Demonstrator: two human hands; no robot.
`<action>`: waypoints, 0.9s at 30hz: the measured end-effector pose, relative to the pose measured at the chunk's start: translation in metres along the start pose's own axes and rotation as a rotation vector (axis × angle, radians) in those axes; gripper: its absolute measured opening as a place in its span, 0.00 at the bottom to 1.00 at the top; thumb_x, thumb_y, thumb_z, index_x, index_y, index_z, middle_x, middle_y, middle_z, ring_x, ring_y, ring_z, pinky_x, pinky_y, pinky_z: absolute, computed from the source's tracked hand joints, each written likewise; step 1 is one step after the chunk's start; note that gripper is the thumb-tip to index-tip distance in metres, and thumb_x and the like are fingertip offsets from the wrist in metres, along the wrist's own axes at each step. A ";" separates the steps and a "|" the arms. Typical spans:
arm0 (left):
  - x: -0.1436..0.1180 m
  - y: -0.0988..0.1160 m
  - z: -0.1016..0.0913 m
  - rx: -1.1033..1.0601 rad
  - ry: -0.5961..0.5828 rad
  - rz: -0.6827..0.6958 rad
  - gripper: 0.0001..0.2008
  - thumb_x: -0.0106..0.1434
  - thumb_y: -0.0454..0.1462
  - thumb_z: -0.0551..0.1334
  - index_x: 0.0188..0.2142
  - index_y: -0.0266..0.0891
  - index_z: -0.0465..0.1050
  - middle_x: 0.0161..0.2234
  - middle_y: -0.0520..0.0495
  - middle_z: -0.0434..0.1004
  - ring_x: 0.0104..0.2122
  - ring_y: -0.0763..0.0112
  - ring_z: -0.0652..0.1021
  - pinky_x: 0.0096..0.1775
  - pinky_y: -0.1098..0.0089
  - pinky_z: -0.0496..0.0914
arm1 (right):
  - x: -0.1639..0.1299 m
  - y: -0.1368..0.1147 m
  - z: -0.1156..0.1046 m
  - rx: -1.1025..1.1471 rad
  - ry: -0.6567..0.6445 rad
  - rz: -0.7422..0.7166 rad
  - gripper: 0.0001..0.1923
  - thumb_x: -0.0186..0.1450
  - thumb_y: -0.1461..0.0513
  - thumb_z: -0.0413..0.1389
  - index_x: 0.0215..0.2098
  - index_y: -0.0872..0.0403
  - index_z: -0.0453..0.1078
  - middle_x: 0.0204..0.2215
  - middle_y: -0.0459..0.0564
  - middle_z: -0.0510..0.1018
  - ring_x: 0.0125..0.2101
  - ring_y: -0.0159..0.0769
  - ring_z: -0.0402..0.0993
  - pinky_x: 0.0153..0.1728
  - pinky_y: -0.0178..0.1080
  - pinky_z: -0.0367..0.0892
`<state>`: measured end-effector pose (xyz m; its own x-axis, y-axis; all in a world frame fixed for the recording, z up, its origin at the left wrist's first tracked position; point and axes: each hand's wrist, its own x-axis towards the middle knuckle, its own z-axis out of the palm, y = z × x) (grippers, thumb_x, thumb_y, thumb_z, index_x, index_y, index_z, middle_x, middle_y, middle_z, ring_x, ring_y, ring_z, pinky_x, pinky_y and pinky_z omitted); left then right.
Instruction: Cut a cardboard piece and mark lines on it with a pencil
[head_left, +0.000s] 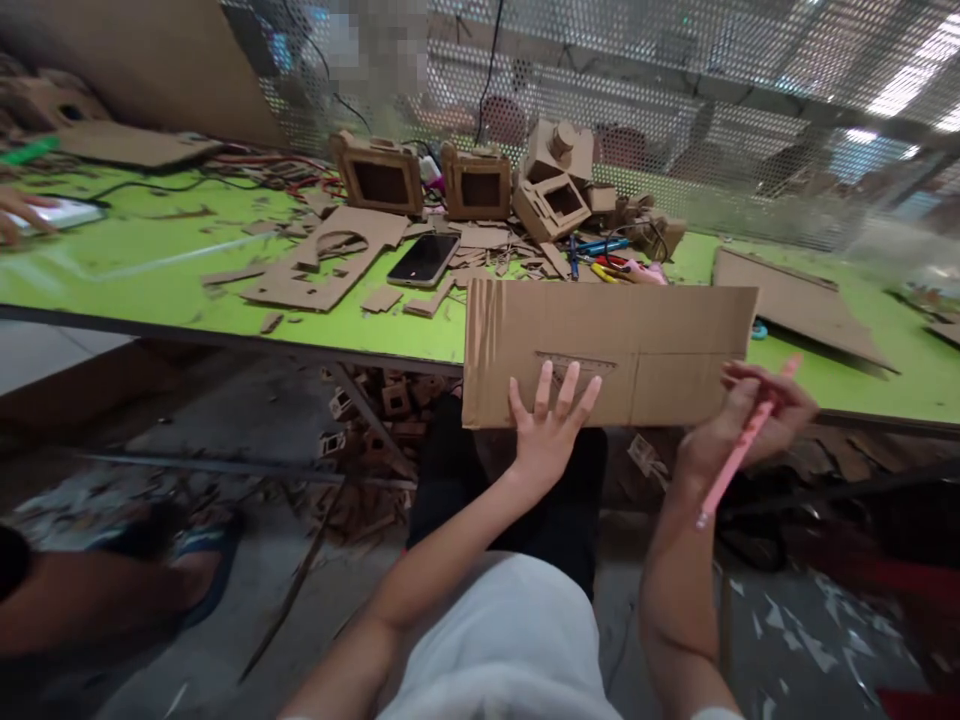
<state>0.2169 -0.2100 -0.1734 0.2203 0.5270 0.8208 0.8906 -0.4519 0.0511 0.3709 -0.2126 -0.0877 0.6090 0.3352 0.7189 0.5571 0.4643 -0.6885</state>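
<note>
- Left hand (551,425) flat against the lower edge of a cardboard sheet (607,350), fingers spread apart and pressing on it.
- Right hand (757,420) at the sheet's lower right corner, fingers closed around a pink pen (739,455), angled down toward the wrist.
- Cardboard sheet held upright over the lap, just in front of the green table (150,290); faint marking on it, possibly a ruler, above the left fingers.
- On the table beyond: a phone (424,259), cardboard boxes (379,175), scraps.
- Another person's hand (19,212) at far left.
</note>
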 end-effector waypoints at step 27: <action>0.003 -0.095 -0.064 -0.144 -0.162 0.207 0.14 0.67 0.39 0.57 0.50 0.40 0.72 0.58 0.38 0.70 0.62 0.54 0.65 0.62 0.50 0.53 | -0.009 -0.004 0.071 0.284 -0.507 0.111 0.13 0.63 0.51 0.57 0.33 0.51 0.67 0.26 0.43 0.75 0.24 0.27 0.73 0.19 0.26 0.67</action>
<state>0.1077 -0.2113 -0.1397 0.4625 0.5155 0.7213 0.7569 -0.6533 -0.0184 0.3227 -0.1591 -0.0847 0.2700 0.7117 0.6486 0.2899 0.5822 -0.7596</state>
